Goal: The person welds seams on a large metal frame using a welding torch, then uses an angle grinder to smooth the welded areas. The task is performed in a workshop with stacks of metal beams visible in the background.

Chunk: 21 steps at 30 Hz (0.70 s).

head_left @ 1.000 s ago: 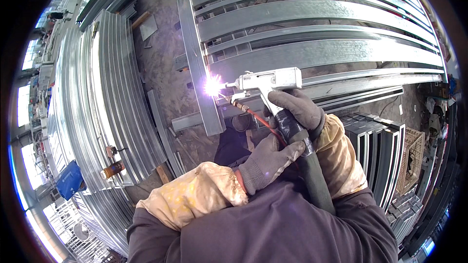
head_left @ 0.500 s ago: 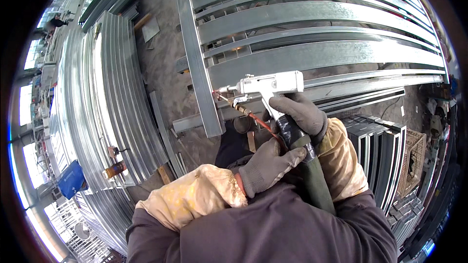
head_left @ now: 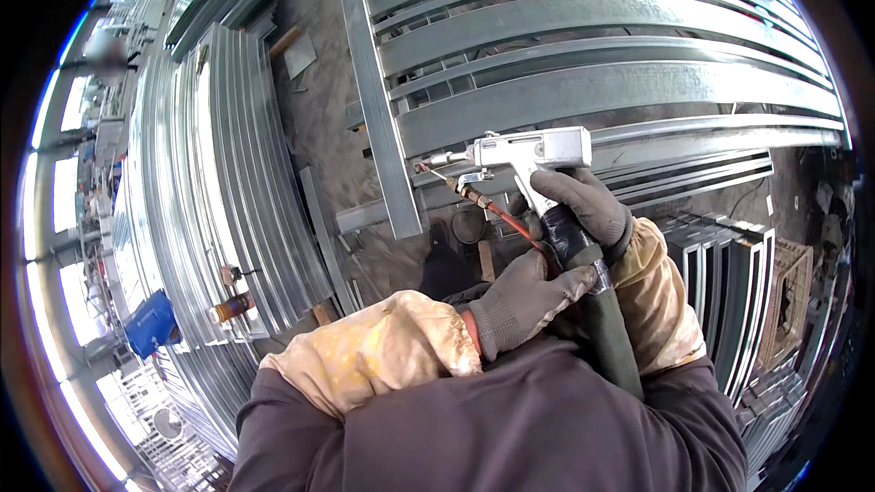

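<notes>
My gloved right hand [head_left: 588, 210] is wrapped round the grip of a silver handheld welding gun [head_left: 538, 148]. Its nozzle points left, with the tip close to the right edge of a galvanized steel crossbar [head_left: 375, 96]; whether it touches, I cannot tell. A thin wire-feed tube with a brass fitting [head_left: 469, 193] and red hose runs beneath the nozzle to the same spot. Lower down, my gloved left hand [head_left: 533, 301] is closed around the hose side, by the taped handle and its thick green sleeved cable [head_left: 606, 346]. Its fingertips are partly hidden.
Parallel galvanized tubes [head_left: 602, 91] stretch right from the crossbar. A long stack of steel profiles [head_left: 232, 182] lies left, carrying an amber bottle [head_left: 232, 308] and a blue packet [head_left: 152, 323]. At right are stacked frames [head_left: 720, 264] and a wicker-like crate [head_left: 786, 305].
The whole view has shifted slightly. The gun's tip sits a little nearer to me along the crossbar and slightly farther right. Both hands keep their grip.
</notes>
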Tool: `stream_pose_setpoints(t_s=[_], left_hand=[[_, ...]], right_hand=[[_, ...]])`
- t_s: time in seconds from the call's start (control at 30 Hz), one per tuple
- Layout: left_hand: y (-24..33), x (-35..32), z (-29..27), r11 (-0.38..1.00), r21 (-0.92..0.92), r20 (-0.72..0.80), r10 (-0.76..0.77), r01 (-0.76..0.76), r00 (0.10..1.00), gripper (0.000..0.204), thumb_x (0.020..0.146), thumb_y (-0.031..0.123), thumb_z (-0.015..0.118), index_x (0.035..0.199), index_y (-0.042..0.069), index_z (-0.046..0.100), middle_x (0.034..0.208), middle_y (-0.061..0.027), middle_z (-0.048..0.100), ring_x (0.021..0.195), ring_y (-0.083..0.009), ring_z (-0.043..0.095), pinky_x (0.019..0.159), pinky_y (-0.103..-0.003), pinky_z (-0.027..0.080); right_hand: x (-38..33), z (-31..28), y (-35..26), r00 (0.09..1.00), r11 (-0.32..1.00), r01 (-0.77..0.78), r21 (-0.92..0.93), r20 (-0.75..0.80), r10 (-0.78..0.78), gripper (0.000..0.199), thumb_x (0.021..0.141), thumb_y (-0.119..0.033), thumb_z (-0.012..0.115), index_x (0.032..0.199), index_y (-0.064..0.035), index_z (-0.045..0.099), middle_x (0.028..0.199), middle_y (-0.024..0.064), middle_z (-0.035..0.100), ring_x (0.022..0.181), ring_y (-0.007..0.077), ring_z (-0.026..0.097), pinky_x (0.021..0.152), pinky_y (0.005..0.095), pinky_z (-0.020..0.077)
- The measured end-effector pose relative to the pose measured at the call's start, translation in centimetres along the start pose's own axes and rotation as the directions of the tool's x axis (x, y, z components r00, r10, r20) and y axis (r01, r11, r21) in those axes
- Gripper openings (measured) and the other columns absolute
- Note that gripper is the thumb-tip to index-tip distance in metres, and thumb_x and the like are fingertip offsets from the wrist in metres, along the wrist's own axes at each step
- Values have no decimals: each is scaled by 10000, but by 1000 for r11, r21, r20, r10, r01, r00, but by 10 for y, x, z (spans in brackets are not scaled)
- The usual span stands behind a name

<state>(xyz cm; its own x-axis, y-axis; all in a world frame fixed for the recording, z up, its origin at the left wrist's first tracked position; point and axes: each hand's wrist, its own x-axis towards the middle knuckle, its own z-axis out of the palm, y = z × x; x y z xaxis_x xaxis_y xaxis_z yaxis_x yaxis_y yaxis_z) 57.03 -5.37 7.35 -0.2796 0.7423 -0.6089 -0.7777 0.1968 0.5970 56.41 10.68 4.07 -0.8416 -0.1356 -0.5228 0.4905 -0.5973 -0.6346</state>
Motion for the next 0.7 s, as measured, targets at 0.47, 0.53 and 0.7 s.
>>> stream_pose_setpoints(t_s=[0.47,0.53,0.7], left_hand=[[4,-29,-36,977,132,79,-177,166,981,271,980,276,603,1093,30,628,897,41,566,808,-52,506,734,-215,444],[1,-29,-38,977,132,93,-180,167,979,272,978,280,609,1094,35,628,900,45,564,813,-51,505,738,-217,443],[-2,-29,-41,976,113,68,-195,187,978,262,974,287,621,1087,51,629,905,54,564,818,-45,499,735,-217,442]], right_hand=[[5,14,40,998,999,-49,3,-33,49,402,913,-238,684,1172,56,592,1070,120,652,818,142,663,715,267,550],[7,13,46,998,1000,-1,-27,-59,-1,394,915,-241,680,1154,58,592,1015,115,660,745,142,663,660,263,552],[5,27,41,992,1000,-5,6,-126,6,397,920,-265,670,1146,49,584,921,113,662,655,146,662,571,262,553]])
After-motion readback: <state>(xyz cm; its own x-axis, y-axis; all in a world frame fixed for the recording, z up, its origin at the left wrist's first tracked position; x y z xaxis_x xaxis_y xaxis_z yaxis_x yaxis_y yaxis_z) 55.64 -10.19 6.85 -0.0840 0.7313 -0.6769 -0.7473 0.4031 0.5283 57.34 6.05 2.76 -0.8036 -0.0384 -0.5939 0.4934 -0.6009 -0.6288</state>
